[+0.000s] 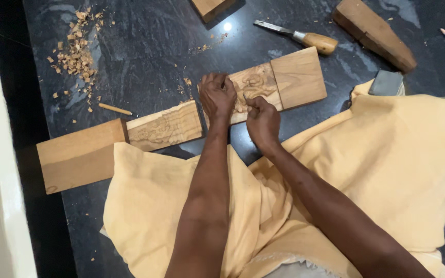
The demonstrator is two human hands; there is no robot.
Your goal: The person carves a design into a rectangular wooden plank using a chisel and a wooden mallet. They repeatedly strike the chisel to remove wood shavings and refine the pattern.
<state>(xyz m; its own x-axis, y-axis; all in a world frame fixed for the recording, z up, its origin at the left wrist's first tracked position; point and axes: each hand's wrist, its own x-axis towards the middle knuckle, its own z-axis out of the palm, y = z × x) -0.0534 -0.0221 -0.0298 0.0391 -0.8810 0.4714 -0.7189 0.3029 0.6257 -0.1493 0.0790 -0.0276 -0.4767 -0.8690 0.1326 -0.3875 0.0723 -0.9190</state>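
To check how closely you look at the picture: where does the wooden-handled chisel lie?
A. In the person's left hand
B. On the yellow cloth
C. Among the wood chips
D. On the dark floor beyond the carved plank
D: the wooden-handled chisel lies on the dark floor beyond the carved plank, untouched by either hand.

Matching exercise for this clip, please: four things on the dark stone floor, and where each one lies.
1. wooden-handled chisel
2. pile of pale wood chips
3. carved wooden plank
4. plain brown wooden board

a. under both hands
b. far left, beside the yellow cloth
c. top left
d. top, right of centre

Pairs: 1-d, 2-c, 3-a, 4-b.
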